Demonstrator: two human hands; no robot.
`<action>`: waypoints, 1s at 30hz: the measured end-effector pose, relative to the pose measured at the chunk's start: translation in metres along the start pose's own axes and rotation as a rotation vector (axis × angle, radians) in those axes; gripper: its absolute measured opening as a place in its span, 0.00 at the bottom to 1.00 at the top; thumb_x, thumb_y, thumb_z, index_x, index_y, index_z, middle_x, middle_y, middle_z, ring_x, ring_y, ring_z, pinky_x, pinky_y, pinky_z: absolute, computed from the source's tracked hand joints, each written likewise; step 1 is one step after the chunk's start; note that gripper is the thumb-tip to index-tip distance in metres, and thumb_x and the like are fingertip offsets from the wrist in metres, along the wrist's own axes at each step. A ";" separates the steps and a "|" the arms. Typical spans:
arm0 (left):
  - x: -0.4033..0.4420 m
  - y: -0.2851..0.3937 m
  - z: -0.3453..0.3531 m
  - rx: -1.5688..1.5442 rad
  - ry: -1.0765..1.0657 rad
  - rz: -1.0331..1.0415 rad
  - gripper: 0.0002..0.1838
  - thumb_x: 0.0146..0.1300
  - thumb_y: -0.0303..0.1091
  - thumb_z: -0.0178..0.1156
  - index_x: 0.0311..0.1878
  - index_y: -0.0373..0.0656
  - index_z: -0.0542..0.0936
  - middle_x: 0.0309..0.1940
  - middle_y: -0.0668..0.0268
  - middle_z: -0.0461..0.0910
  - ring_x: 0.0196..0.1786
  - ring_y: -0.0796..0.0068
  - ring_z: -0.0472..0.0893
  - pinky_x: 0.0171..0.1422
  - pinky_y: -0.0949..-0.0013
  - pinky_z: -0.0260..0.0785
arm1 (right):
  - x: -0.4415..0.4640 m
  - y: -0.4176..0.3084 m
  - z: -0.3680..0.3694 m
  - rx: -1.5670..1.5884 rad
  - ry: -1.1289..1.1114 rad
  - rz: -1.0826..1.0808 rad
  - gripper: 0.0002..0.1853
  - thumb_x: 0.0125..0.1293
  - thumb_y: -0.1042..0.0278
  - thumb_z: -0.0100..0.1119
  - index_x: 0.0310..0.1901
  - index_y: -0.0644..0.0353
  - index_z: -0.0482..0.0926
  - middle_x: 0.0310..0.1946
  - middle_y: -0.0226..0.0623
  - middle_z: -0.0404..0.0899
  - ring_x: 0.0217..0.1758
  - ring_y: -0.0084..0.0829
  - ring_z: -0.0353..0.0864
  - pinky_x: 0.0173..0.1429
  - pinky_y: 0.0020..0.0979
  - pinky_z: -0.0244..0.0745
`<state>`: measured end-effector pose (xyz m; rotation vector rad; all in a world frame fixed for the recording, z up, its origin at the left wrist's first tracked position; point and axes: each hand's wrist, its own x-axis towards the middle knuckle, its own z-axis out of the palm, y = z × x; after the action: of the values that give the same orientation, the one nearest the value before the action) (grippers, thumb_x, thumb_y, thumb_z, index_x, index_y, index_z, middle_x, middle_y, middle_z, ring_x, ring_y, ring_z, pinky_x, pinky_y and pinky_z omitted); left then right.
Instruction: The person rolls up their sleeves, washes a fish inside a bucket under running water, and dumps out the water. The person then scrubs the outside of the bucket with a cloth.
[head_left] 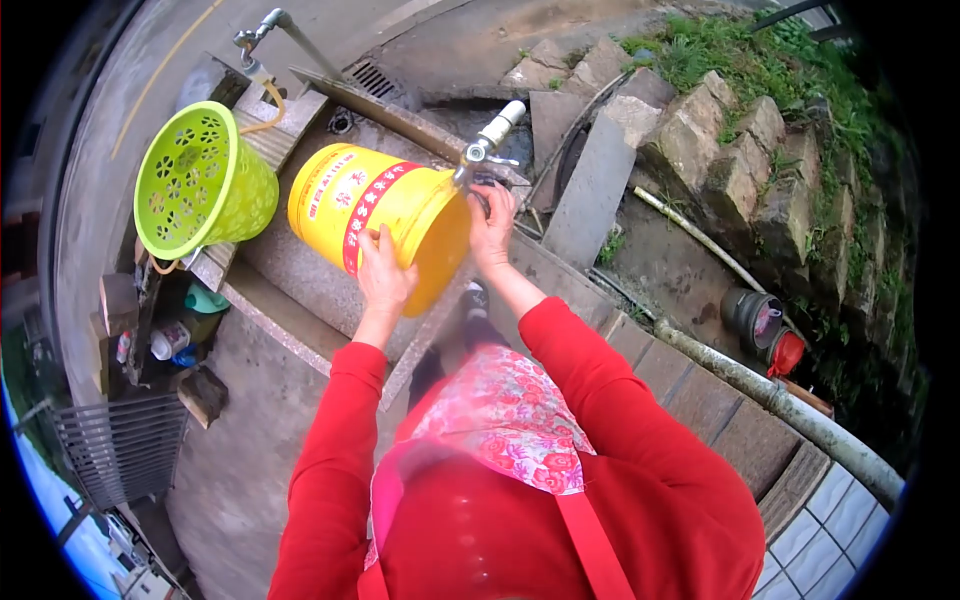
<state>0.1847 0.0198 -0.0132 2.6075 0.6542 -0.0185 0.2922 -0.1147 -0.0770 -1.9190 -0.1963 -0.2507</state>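
A yellow plastic bucket (372,205) with a red printed band lies tipped over the stone sink (285,275), its smooth round end towards me. My left hand (387,270) grips its near side, thumb and fingers against the wall by the red band. At the right edge of the round end, my right hand (492,222) has its fingers bent around the rim. Close above that hand is a metal tap (480,152) with a white top. Whether water is running cannot be made out.
A lime-green colander basket (232,190) stands on the ribbed ledge at left, beside another tap (254,62) with a hose. Stone blocks (745,165) and a long pipe (780,405) lie to the right. A dark bucket (745,312) sits beyond the pipe.
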 end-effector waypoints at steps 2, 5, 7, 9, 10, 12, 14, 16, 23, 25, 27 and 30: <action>-0.003 0.008 0.009 0.093 0.064 0.137 0.38 0.41 0.36 0.68 0.57 0.32 0.68 0.54 0.48 0.62 0.54 0.51 0.69 0.55 0.52 0.64 | -0.004 -0.029 0.002 0.011 -0.031 -0.147 0.09 0.53 0.69 0.63 0.37 0.57 0.77 0.42 0.41 0.76 0.52 0.42 0.69 0.57 0.40 0.64; -0.013 -0.015 0.065 0.279 0.302 0.386 0.40 0.46 0.43 0.66 0.62 0.37 0.64 0.65 0.49 0.56 0.67 0.49 0.55 0.64 0.37 0.48 | -0.032 -0.062 0.011 -0.002 -0.443 -0.339 0.10 0.52 0.62 0.64 0.35 0.55 0.77 0.42 0.38 0.75 0.52 0.40 0.69 0.55 0.39 0.64; -0.017 -0.005 0.069 0.276 0.316 0.364 0.42 0.48 0.45 0.65 0.65 0.41 0.61 0.68 0.50 0.51 0.71 0.47 0.47 0.65 0.30 0.42 | -0.039 -0.067 0.012 -0.129 -0.521 -0.325 0.12 0.50 0.58 0.65 0.29 0.54 0.74 0.37 0.34 0.72 0.49 0.38 0.68 0.53 0.39 0.62; -0.018 0.015 0.068 0.033 0.083 0.079 0.45 0.47 0.45 0.65 0.68 0.44 0.58 0.70 0.51 0.46 0.73 0.48 0.43 0.64 0.27 0.38 | -0.026 -0.051 0.013 -0.235 -0.472 -0.244 0.13 0.50 0.58 0.65 0.27 0.54 0.73 0.37 0.34 0.71 0.48 0.37 0.67 0.52 0.40 0.60; -0.019 0.020 0.064 -0.083 -0.036 -0.066 0.46 0.47 0.45 0.66 0.69 0.45 0.56 0.71 0.51 0.44 0.74 0.48 0.40 0.64 0.25 0.36 | -0.018 -0.039 0.016 -0.284 -0.448 -0.198 0.13 0.49 0.58 0.65 0.26 0.54 0.72 0.36 0.34 0.70 0.47 0.37 0.67 0.52 0.40 0.60; -0.019 0.019 0.063 -0.022 -0.086 -0.031 0.49 0.44 0.37 0.65 0.71 0.49 0.52 0.73 0.53 0.37 0.75 0.47 0.35 0.63 0.23 0.33 | 0.009 0.004 0.026 -0.452 -0.343 -0.010 0.13 0.51 0.57 0.64 0.27 0.53 0.72 0.37 0.34 0.72 0.47 0.39 0.68 0.52 0.41 0.60; -0.018 0.019 0.062 0.011 -0.111 -0.047 0.51 0.41 0.31 0.63 0.72 0.50 0.51 0.74 0.55 0.36 0.75 0.48 0.34 0.64 0.24 0.35 | 0.043 0.046 0.031 -0.362 -0.511 0.331 0.08 0.53 0.61 0.61 0.29 0.54 0.74 0.38 0.37 0.72 0.48 0.42 0.69 0.49 0.44 0.62; -0.016 0.026 0.058 -0.027 -0.111 -0.087 0.52 0.39 0.27 0.61 0.72 0.49 0.51 0.74 0.54 0.35 0.75 0.46 0.34 0.63 0.24 0.36 | 0.050 0.050 0.037 -0.401 -0.414 0.397 0.06 0.52 0.64 0.59 0.28 0.55 0.75 0.39 0.38 0.72 0.48 0.42 0.68 0.49 0.43 0.62; -0.016 -0.002 0.078 -0.119 0.070 0.097 0.49 0.48 0.45 0.64 0.71 0.41 0.51 0.73 0.48 0.34 0.73 0.40 0.34 0.61 0.23 0.39 | -0.035 -0.039 0.016 -0.236 -0.286 -0.172 0.09 0.50 0.65 0.63 0.28 0.55 0.73 0.40 0.36 0.70 0.47 0.42 0.66 0.51 0.41 0.59; -0.015 0.007 0.071 -0.181 0.044 0.021 0.48 0.48 0.44 0.64 0.71 0.42 0.52 0.73 0.48 0.34 0.73 0.40 0.34 0.61 0.23 0.40 | -0.037 -0.033 0.016 -0.205 -0.297 -0.150 0.10 0.51 0.63 0.64 0.30 0.55 0.72 0.40 0.37 0.69 0.48 0.42 0.66 0.53 0.41 0.58; -0.011 0.024 0.049 -0.131 -0.067 -0.098 0.48 0.45 0.36 0.64 0.71 0.46 0.53 0.73 0.49 0.34 0.74 0.41 0.34 0.60 0.23 0.40 | -0.022 -0.017 0.017 -0.223 -0.271 -0.140 0.12 0.52 0.61 0.64 0.32 0.55 0.72 0.40 0.38 0.68 0.48 0.42 0.65 0.54 0.42 0.57; -0.009 0.008 0.042 -0.165 -0.048 -0.077 0.50 0.40 0.29 0.64 0.72 0.50 0.53 0.73 0.51 0.34 0.74 0.42 0.33 0.61 0.23 0.39 | 0.013 0.054 0.037 -0.380 -0.190 0.099 0.19 0.56 0.59 0.58 0.45 0.58 0.68 0.44 0.44 0.71 0.51 0.47 0.67 0.54 0.46 0.59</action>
<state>0.1841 -0.0088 -0.0467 2.4153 0.7077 -0.0488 0.3220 -0.0986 -0.1352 -2.3252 -0.1884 -0.0382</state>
